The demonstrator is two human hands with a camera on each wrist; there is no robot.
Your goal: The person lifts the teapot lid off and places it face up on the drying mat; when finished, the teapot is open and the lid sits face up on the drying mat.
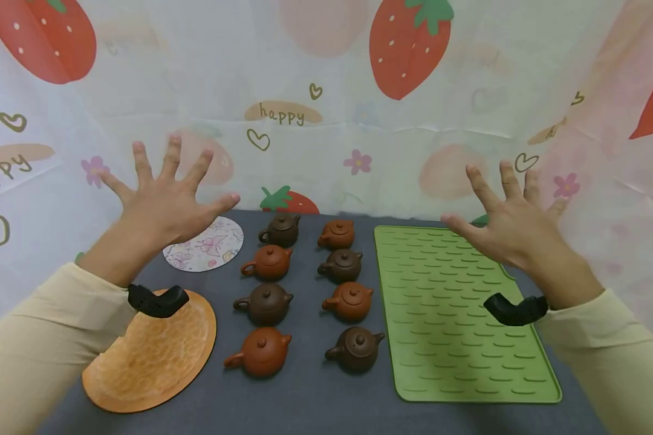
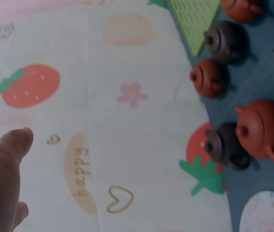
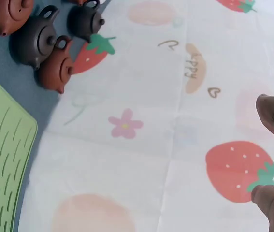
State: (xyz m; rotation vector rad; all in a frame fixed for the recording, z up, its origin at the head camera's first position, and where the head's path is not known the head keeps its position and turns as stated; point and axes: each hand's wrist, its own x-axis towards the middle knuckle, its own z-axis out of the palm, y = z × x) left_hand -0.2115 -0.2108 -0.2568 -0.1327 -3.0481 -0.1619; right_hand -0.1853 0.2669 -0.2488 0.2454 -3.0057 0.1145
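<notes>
The green mat (image 1: 441, 338) lies right, the orange mat (image 1: 168, 344) near left. The left hand (image 1: 160, 205) and right hand (image 1: 514, 229) hover empty, fingers spread. Between the mats stand eight teapots (image 1: 268, 304); no handling seems under way, and gripping one would call for lowering a hand.

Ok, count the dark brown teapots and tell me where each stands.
4. Left column: the farthest teapot and the second-nearest teapot. Right column: the second-farthest teapot and the nearest teapot. None seems hidden in the head view.
</notes>
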